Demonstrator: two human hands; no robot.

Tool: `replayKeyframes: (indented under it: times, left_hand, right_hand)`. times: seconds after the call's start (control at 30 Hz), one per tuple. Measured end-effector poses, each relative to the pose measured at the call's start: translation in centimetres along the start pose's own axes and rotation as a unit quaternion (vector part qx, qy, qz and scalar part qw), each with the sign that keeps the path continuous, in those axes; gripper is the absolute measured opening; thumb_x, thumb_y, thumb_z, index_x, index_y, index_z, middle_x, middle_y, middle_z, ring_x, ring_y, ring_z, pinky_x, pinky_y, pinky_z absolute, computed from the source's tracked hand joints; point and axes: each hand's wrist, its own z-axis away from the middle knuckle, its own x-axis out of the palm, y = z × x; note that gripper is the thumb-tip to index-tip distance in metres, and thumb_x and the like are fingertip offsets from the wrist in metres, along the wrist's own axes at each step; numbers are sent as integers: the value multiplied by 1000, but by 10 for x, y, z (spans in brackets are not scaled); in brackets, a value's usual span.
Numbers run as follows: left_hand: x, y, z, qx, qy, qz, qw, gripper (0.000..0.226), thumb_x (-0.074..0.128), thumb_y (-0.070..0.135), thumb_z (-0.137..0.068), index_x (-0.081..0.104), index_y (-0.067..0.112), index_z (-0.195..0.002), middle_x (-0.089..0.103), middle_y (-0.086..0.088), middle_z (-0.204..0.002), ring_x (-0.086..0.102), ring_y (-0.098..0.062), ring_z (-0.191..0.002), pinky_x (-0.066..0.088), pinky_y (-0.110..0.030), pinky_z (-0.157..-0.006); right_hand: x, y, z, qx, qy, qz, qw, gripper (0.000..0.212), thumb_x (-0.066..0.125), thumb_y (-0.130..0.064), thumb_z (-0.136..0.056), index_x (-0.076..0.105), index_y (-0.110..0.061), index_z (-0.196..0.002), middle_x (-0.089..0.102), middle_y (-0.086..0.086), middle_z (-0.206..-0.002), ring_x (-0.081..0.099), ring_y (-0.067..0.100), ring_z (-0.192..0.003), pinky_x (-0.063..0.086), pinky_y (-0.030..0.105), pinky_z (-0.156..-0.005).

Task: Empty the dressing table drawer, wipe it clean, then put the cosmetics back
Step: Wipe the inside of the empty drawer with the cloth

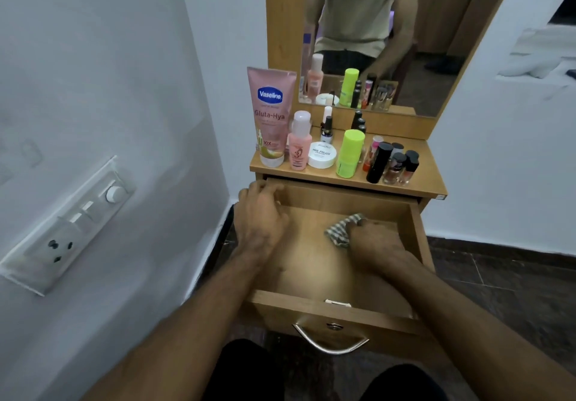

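The wooden drawer point(311, 304) is pulled out and holds no cosmetics. My right hand point(374, 241) is inside it and grips a checked cloth point(338, 232) against the drawer floor, toward the right side. My left hand point(260, 213) rests on the drawer's left wall near the back corner, fingers curled over the edge. The cosmetics stand on the table top point(414, 182): a pink Vaseline tube point(271, 113), a pink pump bottle point(299, 146), a white jar point(322, 154), a green stick point(350, 154), a black tube point(378, 162) and several nail polish bottles point(402, 166).
A mirror point(389, 26) rises behind the table top and reflects a person's torso. A white wall with a switch panel point(71, 226) is close on the left. The drawer front carries a metal handle point(330, 343). Dark floor tiles point(498, 276) lie to the right.
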Motion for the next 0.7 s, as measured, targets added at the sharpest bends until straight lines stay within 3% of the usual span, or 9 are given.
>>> replayKeyframes:
  times: [0.2,0.33,0.4,0.47,0.7]
  left_hand:
    - [0,-11,-1,-91,24,91,991,43,50,-2,-86,73,23,-112,74,-3,-105,63,-29,-101,56,-40,-80]
    - [-3,-21,-4,-136,-7,113,984,37,58,16,-96,70,29,-128,75,0,-115,67,-25,-107,55,-38,-94]
    - [-2,-23,-5,-138,-10,110,984,35,61,20,-97,69,31,-129,75,3,-116,68,-21,-105,52,-33,-92]
    - [-3,-24,-4,-136,-11,105,985,34,62,20,-97,68,32,-129,75,5,-115,68,-18,-103,50,-28,-87]
    - [-7,-23,-1,-123,6,134,983,34,65,11,-93,73,28,-122,76,7,-110,69,-14,-100,52,-28,-93]
  right_hand:
    - [0,-25,-24,-83,17,-10,996,42,49,-26,-95,51,-23,-137,59,7,-138,54,27,-122,46,36,-95]
    - [10,-46,-35,-160,29,-44,986,61,51,-23,-92,37,-27,-152,42,1,-157,36,24,-141,34,35,-111]
    - [12,-55,-43,-186,34,-44,981,64,51,-22,-92,33,-26,-154,37,1,-160,29,24,-144,28,38,-116]
    - [10,-64,-50,-193,40,-61,979,63,52,-24,-91,35,-26,-152,41,1,-157,29,25,-142,28,41,-115]
    - [11,-76,-56,-205,52,-72,975,66,54,-30,-87,35,-20,-150,49,2,-151,32,25,-139,26,43,-115]
